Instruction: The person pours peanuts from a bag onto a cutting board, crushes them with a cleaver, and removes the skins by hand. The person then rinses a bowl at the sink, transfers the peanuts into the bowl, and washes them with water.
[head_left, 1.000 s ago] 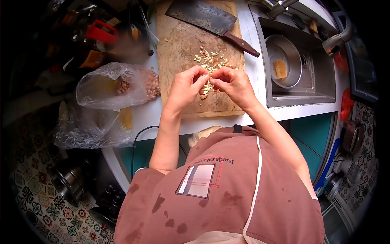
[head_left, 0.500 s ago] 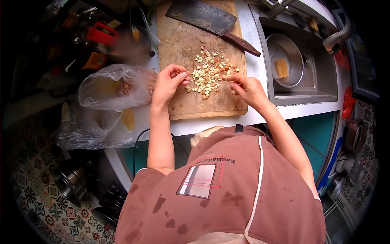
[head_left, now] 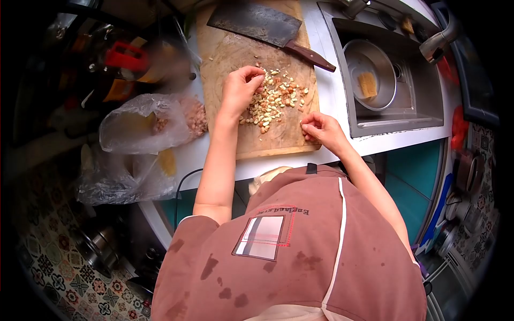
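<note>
the loose pile of pale and reddish-brown peanut-like pieces [head_left: 272,102] is lying on the worn, rectangular wooden board [head_left: 227,53], which is resting on the white counter [head_left: 326,91]. the left hand [head_left: 239,92] is hovering at the pile's left edge, its grip narrow, thumb near forefinger; i cannot tell whether it is holding anything. the right hand [head_left: 323,131] is bending over the board's lower right edge, its grip also nearly closed, contents unclear. the dark, broad-bladed cleaver with a brown wooden handle [head_left: 257,24] is lying beyond the pile.

The left hand [head_left: 239,92] moves from the left edge of the chopped nuts [head_left: 274,101] to their far side as the right hand [head_left: 325,131] withdraws toward the board's near right corner [head_left: 310,148].
</note>
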Demonstrator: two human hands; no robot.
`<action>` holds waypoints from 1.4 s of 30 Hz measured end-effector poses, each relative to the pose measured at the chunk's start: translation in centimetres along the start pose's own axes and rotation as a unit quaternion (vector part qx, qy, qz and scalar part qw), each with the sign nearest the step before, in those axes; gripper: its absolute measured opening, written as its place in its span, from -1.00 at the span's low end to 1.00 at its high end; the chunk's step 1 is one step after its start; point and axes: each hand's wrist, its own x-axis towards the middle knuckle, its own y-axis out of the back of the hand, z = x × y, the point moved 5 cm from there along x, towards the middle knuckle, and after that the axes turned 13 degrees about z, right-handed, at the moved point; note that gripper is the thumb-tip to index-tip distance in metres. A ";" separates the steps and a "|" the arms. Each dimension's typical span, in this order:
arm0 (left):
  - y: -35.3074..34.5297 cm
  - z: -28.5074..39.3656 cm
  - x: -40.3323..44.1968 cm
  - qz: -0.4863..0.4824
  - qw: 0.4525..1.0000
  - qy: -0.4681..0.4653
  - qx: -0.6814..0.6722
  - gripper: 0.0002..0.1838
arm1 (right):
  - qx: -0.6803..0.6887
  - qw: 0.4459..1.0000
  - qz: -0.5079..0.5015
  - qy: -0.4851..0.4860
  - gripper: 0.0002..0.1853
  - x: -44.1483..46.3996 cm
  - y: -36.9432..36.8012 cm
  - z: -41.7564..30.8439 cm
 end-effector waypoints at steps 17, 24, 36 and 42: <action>-1.4 1.2 0.9 -0.004 0.981 -0.078 0.180 -0.84 | 0.002 1.000 0.003 -0.013 -0.91 0.5 0.0 0.6; -3.8 2.6 0.2 -0.049 0.906 -0.272 0.319 -0.90 | 0.012 0.999 0.000 -0.036 -0.93 0.6 0.0 0.6; -0.2 -0.2 0.9 -0.086 0.994 0.060 -0.041 -0.90 | 0.010 1.000 0.000 -0.028 -0.93 0.4 0.0 0.3; 0.8 0.7 -1.1 -0.104 0.984 0.088 -0.113 -0.89 | -0.002 0.999 -0.035 0.005 -0.91 0.6 -0.3 -1.6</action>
